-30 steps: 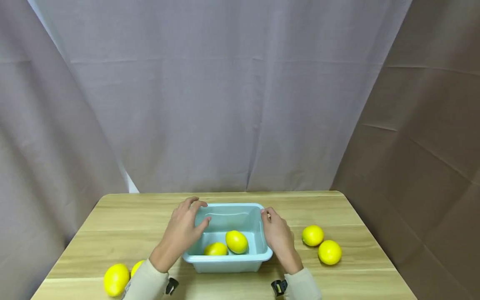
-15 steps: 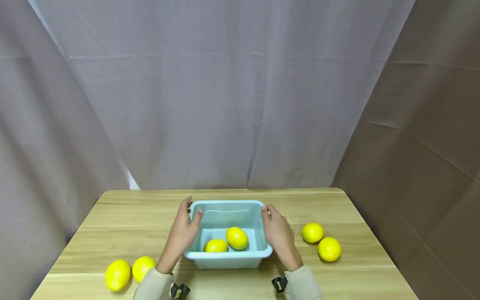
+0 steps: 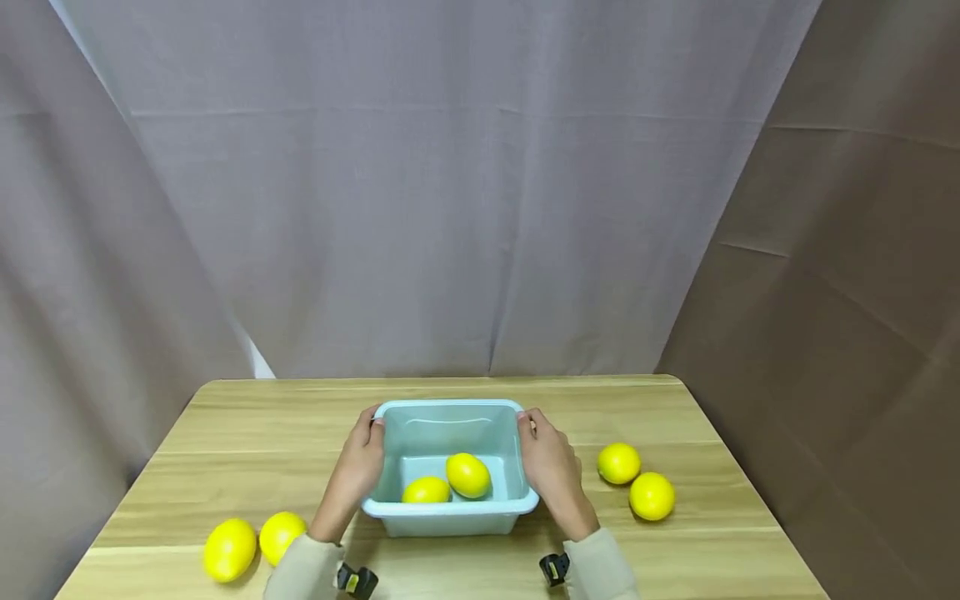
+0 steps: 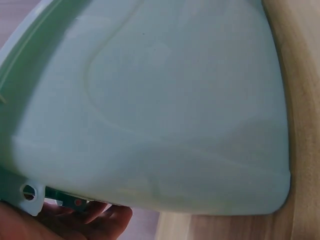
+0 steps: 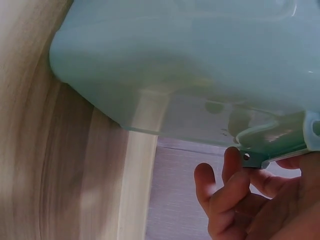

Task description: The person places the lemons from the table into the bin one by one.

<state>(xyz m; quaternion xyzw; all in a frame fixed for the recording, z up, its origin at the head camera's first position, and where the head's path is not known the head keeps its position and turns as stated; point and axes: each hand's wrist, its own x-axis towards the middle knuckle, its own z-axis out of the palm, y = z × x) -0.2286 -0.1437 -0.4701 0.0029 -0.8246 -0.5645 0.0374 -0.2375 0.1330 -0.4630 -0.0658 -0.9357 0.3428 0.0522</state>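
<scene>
A pale blue plastic basin (image 3: 450, 523) stands on the table, with two yellow lemons inside, one lemon (image 3: 468, 476) leaning near the other lemon (image 3: 426, 490). My left hand (image 3: 358, 458) grips the basin's left rim near the far corner, thumb on top. On the opposite side my right hand (image 3: 551, 462) holds the right rim, also toward the far corner. In the left wrist view, curled fingers (image 4: 107, 220) show below the rim by a tab with a hole. The right wrist view shows fingers (image 5: 232, 187) bent under the rim beside a similar tab.
Two lemons (image 3: 229, 550) lie at the front left of the wooden table (image 3: 712, 558), close to the left sleeve. Another pair of lemons (image 3: 652, 497) lies to the right of the basin. Grey curtains (image 3: 420, 208) hang behind the table.
My left hand has moved from over the basin's left side to its rim and has taken hold of it. The right hand keeps its grip on the right rim.
</scene>
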